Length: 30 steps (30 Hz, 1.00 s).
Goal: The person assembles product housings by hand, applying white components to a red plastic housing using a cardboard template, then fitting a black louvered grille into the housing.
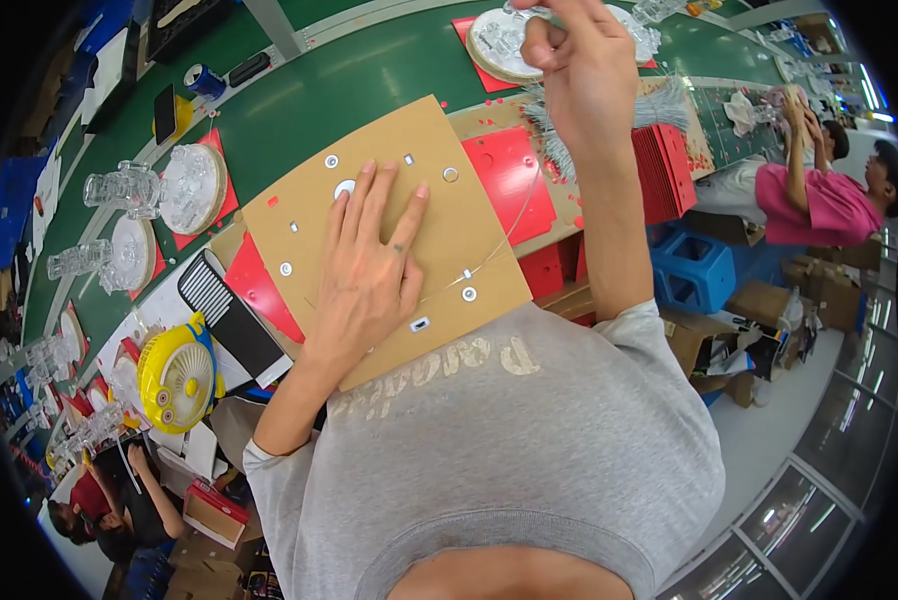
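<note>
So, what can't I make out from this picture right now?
All in the head view:
- Right hand: fingers cut off by the top edge; its grip is unclear.
- Brown board: underside faces away; the patch beneath the left hand is covered by it.
- Thin wire: too fine to trace to its ends.
- Clear plastic parts: partly behind the right hand.

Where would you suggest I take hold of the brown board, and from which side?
I'd pinch the brown board by its right edge, coming from the right, thumb above and fingers below. It looks flat and thin, the person's left hand lies spread across its middle, and the near edge sits close to the grey shirt.
</note>
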Motion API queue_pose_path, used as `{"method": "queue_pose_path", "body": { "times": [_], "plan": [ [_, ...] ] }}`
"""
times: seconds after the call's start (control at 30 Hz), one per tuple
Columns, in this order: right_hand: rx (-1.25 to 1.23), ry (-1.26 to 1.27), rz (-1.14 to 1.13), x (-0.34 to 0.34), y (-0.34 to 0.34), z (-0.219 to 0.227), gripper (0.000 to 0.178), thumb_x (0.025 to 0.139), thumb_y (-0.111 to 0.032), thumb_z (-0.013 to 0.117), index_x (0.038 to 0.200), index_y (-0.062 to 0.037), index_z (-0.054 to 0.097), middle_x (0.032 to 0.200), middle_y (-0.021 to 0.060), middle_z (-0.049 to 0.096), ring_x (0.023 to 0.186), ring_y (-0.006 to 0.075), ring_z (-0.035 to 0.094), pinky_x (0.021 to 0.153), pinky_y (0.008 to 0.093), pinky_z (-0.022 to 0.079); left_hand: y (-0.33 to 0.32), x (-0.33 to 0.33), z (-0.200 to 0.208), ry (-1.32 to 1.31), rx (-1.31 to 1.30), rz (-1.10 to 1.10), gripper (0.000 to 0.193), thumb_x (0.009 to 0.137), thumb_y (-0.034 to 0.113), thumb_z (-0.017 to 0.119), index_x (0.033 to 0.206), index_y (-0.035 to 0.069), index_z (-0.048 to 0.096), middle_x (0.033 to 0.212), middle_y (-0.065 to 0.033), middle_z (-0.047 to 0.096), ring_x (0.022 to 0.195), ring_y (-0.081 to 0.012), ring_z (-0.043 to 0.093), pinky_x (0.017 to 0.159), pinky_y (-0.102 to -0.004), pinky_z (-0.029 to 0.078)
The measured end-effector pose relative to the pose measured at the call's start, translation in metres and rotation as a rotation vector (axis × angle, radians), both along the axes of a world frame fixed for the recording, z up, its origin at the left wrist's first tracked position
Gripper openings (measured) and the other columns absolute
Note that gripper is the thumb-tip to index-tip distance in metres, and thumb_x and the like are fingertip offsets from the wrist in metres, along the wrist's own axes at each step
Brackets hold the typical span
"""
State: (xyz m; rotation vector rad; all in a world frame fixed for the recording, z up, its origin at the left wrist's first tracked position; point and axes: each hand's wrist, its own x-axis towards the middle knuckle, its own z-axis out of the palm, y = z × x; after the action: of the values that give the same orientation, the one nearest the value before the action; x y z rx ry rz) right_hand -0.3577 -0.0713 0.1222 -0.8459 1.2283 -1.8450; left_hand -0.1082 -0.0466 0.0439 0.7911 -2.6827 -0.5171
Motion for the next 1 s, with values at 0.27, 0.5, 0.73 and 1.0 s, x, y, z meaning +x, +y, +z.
{"method": "queue_pose_path", "body": {
  "times": [0.27, 0.5, 0.73, 1.0],
  "plan": [
    [0.128, 1.041, 0.556, -0.018, 0.027, -0.047, 0.025, 0.083, 0.003, 0.068, 0.105, -0.0025, 0.076, 0.087, 0.0070, 0.067, 0.077, 0.0178, 0.064, 0.068, 0.0300, 0.050, 0.008, -0.002, 0.006, -0.032, 0.016, 0.025, 0.070, 0.079, 0.004, 0.054, 0.148, 0.017, 0.052, 0.156, -0.0215, 0.036, 0.149, -0.0409, 0.029, 0.118, -0.0594, 0.023],
    [0.138, 1.245, 0.555, -0.015, 0.045, -0.048, 0.025, 0.083, 0.004, 0.068, 0.103, -0.0064, 0.078, 0.088, 0.0079, 0.068, 0.076, 0.0234, 0.065, 0.067, 0.0335, 0.053, 0.008, -0.004, 0.008, -0.065, -0.009, 0.021, 0.067, 0.083, 0.011, 0.060, 0.148, 0.020, 0.052, 0.155, -0.0210, 0.038, 0.147, -0.0416, 0.031, 0.114, -0.0619, 0.026],
    [0.020, 1.381, 0.457, -0.005, 0.039, -0.056, 0.032, 0.074, 0.000, 0.072, 0.102, -0.0130, 0.079, 0.085, 0.0056, 0.065, 0.073, 0.0224, 0.065, 0.067, 0.0348, 0.055, 0.005, -0.006, 0.007, -0.043, 0.008, 0.021, 0.065, 0.083, 0.011, 0.061, 0.146, 0.020, 0.054, 0.153, -0.0198, 0.042, 0.146, -0.0399, 0.033, 0.115, -0.0597, 0.027],
    [-0.063, 1.403, 0.512, -0.008, 0.031, -0.063, 0.039, 0.071, 0.003, 0.070, 0.104, -0.0157, 0.079, 0.084, 0.0045, 0.059, 0.075, 0.0224, 0.064, 0.069, 0.0371, 0.055, 0.007, -0.005, 0.005, -0.048, 0.066, 0.034, 0.065, 0.084, 0.013, 0.060, 0.148, 0.008, 0.048, 0.156, -0.0171, 0.039, 0.148, -0.0374, 0.030, 0.116, -0.0585, 0.026]
  ]
}}
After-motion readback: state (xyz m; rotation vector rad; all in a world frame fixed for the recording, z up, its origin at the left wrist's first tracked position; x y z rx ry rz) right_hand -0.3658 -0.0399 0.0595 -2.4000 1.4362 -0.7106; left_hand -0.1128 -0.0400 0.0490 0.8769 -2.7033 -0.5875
